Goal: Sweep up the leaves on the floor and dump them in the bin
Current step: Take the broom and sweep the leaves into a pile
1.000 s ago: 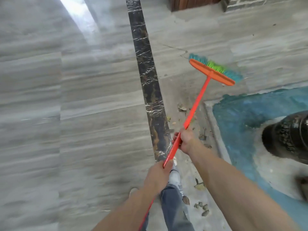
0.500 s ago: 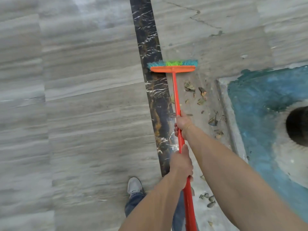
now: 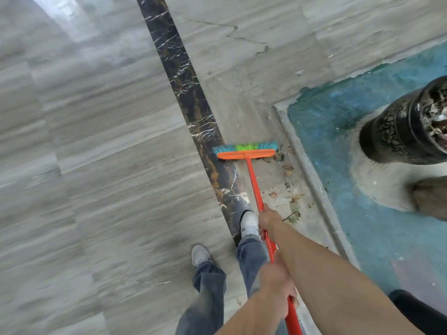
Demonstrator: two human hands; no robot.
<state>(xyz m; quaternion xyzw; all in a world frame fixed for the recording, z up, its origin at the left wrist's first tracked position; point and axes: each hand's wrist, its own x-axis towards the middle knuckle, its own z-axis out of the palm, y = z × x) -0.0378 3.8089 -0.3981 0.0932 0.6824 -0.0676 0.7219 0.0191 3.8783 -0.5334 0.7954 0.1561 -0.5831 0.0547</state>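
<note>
An orange broom (image 3: 251, 175) with blue and green bristles has its head (image 3: 245, 152) on the grey floor, beside the black marble strip. My right hand (image 3: 268, 222) grips the handle partway down. My left hand (image 3: 278, 282) grips it lower, nearer my body. Several dry brown leaves (image 3: 291, 204) lie scattered on the floor right of the handle, between the broom head and my right hand, along a low concrete kerb. No bin that I can name as such is in view.
A raised blue-painted area (image 3: 350, 146) with a low kerb (image 3: 312, 180) borders the right. On it stands a dark ornate pot (image 3: 396, 131) holding dry debris. My shoes (image 3: 249, 224) and jeans are below the broom. The black marble strip (image 3: 186, 76) runs diagonally across the grey floor.
The broom swung from the far right to the left, then its head came down nearer, close to the kerb. The view shifted, bringing the dark pot and my feet into sight.
</note>
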